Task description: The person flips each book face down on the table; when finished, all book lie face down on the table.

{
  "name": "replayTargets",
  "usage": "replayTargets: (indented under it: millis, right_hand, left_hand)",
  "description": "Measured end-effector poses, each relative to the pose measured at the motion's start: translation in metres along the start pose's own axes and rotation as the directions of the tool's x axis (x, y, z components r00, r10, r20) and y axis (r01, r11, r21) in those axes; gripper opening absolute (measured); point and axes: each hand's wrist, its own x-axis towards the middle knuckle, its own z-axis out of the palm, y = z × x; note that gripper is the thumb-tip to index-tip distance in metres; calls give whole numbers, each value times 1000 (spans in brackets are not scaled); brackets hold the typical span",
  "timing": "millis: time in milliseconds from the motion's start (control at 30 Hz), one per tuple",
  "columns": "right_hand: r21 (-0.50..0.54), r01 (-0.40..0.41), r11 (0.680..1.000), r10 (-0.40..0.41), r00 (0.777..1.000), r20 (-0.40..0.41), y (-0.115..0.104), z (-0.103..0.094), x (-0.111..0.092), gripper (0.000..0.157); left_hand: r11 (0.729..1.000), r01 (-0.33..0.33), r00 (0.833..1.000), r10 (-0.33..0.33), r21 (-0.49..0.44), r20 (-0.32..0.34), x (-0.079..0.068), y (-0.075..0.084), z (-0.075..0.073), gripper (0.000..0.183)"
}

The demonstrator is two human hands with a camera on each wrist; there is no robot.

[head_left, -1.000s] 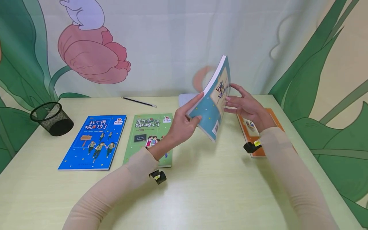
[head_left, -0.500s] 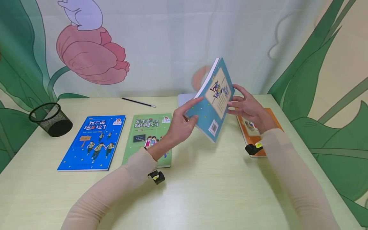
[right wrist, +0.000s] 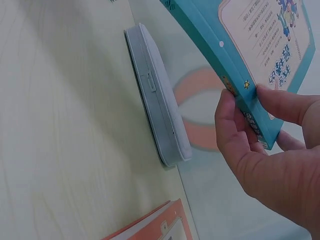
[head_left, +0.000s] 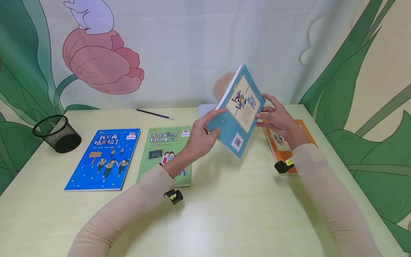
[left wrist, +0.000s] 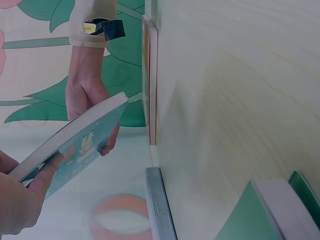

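Note:
A teal paperback book (head_left: 242, 110) is held tilted above the table, its back cover with a barcode turned toward the head camera. My left hand (head_left: 203, 137) pinches its lower left corner, thumb on the back cover. At the spine side, my right hand (head_left: 277, 119) grips the book between thumb and fingers, as the right wrist view shows. Page edges of the teal book (left wrist: 75, 130) face up in the left wrist view. Below my left forearm lies a green book (head_left: 167, 146), partly covered; an orange book (head_left: 282, 142) lies under my right hand.
A blue book (head_left: 106, 160) lies at the left of the table (head_left: 224, 214). Behind it a black mesh pen holder (head_left: 57, 134) lies on its side, and a pencil (head_left: 154, 114) is near the back edge. A grey case (right wrist: 157, 95) stands at the back behind the teal book.
The teal book has turned so that its back cover faces the head camera more fully. Both hands keep hold of it and have barely shifted.

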Motion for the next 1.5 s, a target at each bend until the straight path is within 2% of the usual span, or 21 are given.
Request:
replayTargets:
  millis: [100,233,367,600,733,967,1067,1267,1500]
  right_hand:
    - [-18,2,1000,-2,1000,-3,-1,0,0,79]
    - [-42,-14,999,13,1000,-14,-2,0,-1,81]
    - [-66,-30,997,29,999,-16,-3,-1,-1,82]
    - [-144,-59,988,57,998,-14,-7,-2,-2,81]
    - [-196,-89,976,86,996,-27,-7,-1,-3,82]
    - [-303,-137,943,140,990,-12,-6,-2,0,83]
    - [-325,-148,934,157,988,2,-5,-2,0,83]
    - [-358,-154,921,177,984,31,-2,-1,2,82]
    - [-409,-154,899,198,978,66,3,1,3,81]
  left_hand:
    - [1000,23,1000,-23,-16,0,1,0,-1,60]
    - [995,91,996,-92,-36,-5,1,1,-2,62]
    - [986,160,987,-161,-51,-13,2,0,-5,62]
    - [968,244,969,-245,-59,-17,0,-6,-10,55]
    - [949,313,950,-314,-39,-5,-1,-9,-13,55]
    - [879,464,881,-471,114,49,-5,-16,-17,61]
    - [866,478,866,-492,150,82,-8,-21,-19,63]
    - [866,470,850,-496,171,174,-17,-31,-20,66]
    - [850,497,813,-527,175,250,-26,-36,-19,71]
